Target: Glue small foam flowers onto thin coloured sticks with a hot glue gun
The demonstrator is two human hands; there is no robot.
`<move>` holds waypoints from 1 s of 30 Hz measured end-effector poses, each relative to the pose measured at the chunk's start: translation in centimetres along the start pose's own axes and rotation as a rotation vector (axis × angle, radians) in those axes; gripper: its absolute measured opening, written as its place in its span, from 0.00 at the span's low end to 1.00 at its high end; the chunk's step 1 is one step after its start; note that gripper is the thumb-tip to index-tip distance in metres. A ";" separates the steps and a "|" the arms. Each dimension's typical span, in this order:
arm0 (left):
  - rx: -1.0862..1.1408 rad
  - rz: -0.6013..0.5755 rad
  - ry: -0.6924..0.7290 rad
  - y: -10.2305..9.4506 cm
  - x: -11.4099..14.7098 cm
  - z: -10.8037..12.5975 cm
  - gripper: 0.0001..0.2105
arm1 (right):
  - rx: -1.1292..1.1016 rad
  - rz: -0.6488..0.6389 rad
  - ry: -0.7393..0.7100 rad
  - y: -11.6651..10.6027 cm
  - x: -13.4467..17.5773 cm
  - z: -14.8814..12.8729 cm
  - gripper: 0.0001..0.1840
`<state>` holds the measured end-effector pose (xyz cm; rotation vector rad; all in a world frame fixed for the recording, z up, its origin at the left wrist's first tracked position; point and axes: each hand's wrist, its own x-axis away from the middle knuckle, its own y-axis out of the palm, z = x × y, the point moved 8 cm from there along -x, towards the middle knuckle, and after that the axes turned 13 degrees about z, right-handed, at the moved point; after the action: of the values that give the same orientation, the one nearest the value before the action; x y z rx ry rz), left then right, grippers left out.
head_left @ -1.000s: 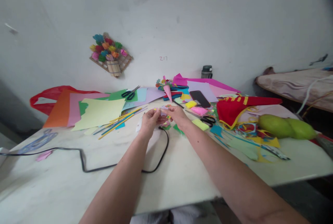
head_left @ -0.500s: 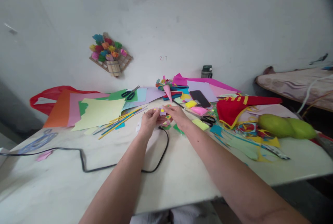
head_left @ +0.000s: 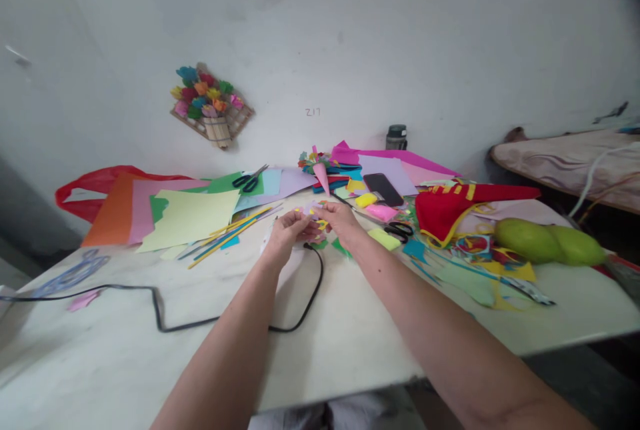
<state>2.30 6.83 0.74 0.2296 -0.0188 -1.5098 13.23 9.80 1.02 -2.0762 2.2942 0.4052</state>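
Note:
Over the middle of the table my two hands meet at a small lilac paper flower [head_left: 313, 208] with yellow on it. My left hand [head_left: 289, 231] pinches it from the left, thumb and fingers together. From the other side my right hand [head_left: 341, 222] has its fingertips closed on the flower's right edge. Small coloured paper pieces [head_left: 320, 239] lie just beneath and behind the hands, partly hidden. A black cable [head_left: 320, 277] ends below my left hand. Beyond the hands stands a pink paper cone [head_left: 323, 179] topped with small colourful flowers.
Paper sheets [head_left: 193, 217], paper strips [head_left: 225, 243] and scissors [head_left: 249, 180] lie left. To the right are more scissors [head_left: 397, 230], a phone [head_left: 383, 189], red cloth [head_left: 445, 210] and green fruits [head_left: 550, 242]. A dark bottle [head_left: 397, 137] stands by the wall.
The lilac flower has turned between my fingers, and its yellow spot is less visible. My left hand has shifted slightly, its fingers lying further over.

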 end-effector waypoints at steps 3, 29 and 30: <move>-0.006 0.006 0.012 -0.1 0.0 0.2 0.14 | -0.016 -0.026 0.036 0.2 0.3 -0.1 0.17; -0.202 0.035 0.114 0.3 0.3 1.7 0.11 | 0.028 -0.054 0.043 0.1 -0.1 0.4 0.14; -0.209 0.040 0.118 0.3 0.3 1.7 0.11 | 0.020 -0.050 0.042 0.1 -0.2 0.5 0.14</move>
<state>2.30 6.35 2.44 0.1489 0.2263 -1.4442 13.10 10.04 0.62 -2.1472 2.2537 0.3390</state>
